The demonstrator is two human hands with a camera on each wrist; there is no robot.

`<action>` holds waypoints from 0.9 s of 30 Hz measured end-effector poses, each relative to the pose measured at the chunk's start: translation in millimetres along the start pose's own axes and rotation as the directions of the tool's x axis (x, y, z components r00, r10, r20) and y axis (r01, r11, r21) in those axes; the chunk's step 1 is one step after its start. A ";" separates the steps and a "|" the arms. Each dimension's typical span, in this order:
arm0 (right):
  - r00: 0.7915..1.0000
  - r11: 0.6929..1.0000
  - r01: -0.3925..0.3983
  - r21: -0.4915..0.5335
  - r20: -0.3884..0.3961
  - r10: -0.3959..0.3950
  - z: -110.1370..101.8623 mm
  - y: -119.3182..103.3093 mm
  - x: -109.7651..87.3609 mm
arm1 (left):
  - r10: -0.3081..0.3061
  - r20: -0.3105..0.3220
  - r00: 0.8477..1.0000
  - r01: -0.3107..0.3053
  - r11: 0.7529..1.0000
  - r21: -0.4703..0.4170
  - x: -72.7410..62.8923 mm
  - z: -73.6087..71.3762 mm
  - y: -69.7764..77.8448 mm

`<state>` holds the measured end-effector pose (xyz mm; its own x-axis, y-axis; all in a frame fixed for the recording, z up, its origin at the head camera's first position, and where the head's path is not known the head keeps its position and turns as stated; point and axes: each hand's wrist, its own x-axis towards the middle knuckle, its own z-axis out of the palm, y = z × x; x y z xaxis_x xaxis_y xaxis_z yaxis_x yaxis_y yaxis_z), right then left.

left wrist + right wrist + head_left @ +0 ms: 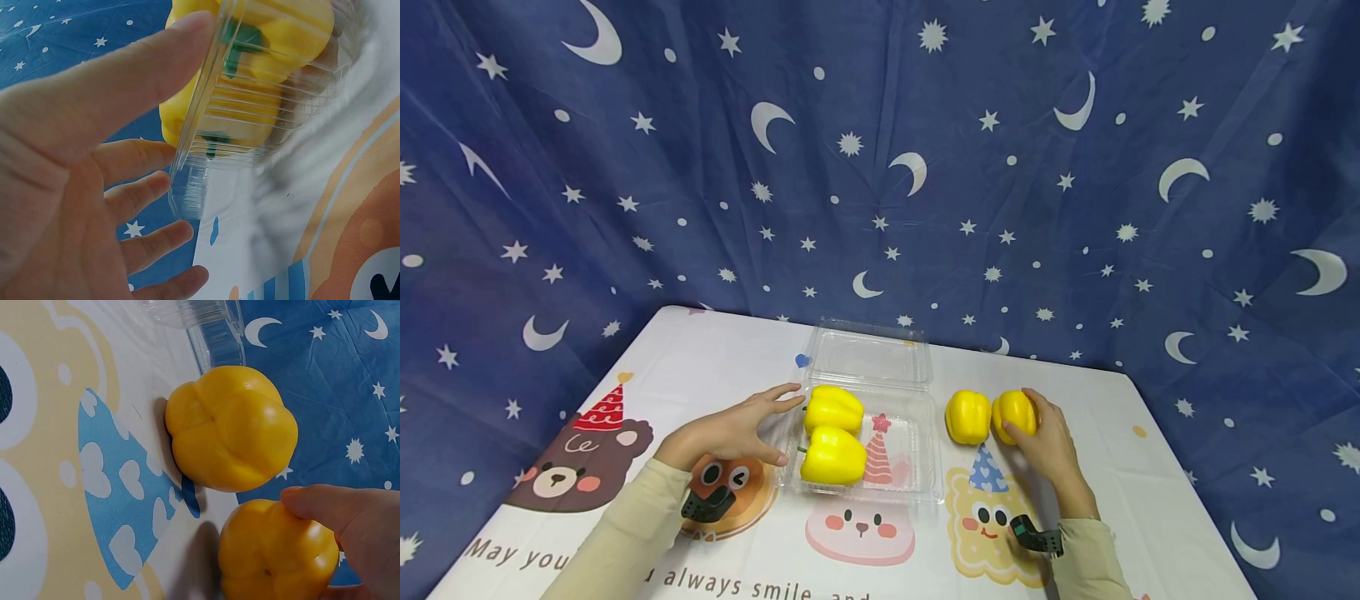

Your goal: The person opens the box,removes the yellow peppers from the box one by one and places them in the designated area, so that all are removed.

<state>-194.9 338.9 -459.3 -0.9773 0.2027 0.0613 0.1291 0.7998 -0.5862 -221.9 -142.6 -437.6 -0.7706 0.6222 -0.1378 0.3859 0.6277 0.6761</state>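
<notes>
Two yellow bell peppers, a rear one (833,408) and a front one (833,456), lie side by side in the left half of a clear plastic clamshell box (925,467), green stems pointing left. At the box's left edge is my left hand (741,429), fingers spread and thumb at the rim. On the right, my right hand (1048,442) grips a yellow bell pepper (1011,417) between thumb and fingers; in the right wrist view the thumb lies on this pepper (275,550). Just left of it stands another yellow bell pepper (967,417).
The box's hinged lid (868,357) lies folded back behind it. A white tablecloth (737,575) with cartoon animals and lettering covers the table. Behind hangs a blue curtain (880,183) with moons and stars. Each wrist wears a black strap (1037,537).
</notes>
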 end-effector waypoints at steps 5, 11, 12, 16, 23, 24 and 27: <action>1.000 1.000 -0.014 -0.007 0.012 0.014 1.1 0.7 -1.4 | 0.001 -0.001 1.000 -0.001 1.000 0.003 0.1 0.0 0.1; 1.000 1.000 -0.017 -0.013 0.013 0.017 2.1 2.1 -1.5 | 0.001 -0.004 1.000 -0.001 1.000 0.011 1.0 0.4 0.2; 1.000 1.000 -0.015 -0.015 0.014 0.015 2.0 2.4 -1.3 | 0.001 -0.004 1.000 0.000 1.000 0.013 1.1 0.4 0.3; 1.000 1.000 -0.009 -0.020 0.017 0.009 1.1 1.5 -1.7 | -0.001 -0.003 1.000 0.001 1.000 0.014 1.2 0.1 0.4; 0.998 0.998 -0.006 -0.056 0.055 0.009 0.9 -0.8 -2.2 | 0.001 0.001 1.000 -0.001 1.000 0.010 1.3 -0.1 0.2; 0.998 0.998 -0.006 -0.061 0.063 0.010 1.0 -1.2 -2.5 | 0.002 0.001 1.000 -0.002 1.000 0.010 1.2 0.0 0.0; 0.997 0.997 -0.004 -0.074 0.081 0.010 1.1 -2.4 -3.6 | 0.002 0.002 1.000 -0.002 1.000 0.003 0.7 0.3 -0.4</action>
<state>-191.9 335.6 -459.1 -0.9864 0.1640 -0.0100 0.1448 0.8386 -0.5251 -222.4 -142.2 -438.3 -0.7685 0.6247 -0.1381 0.3891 0.6276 0.6743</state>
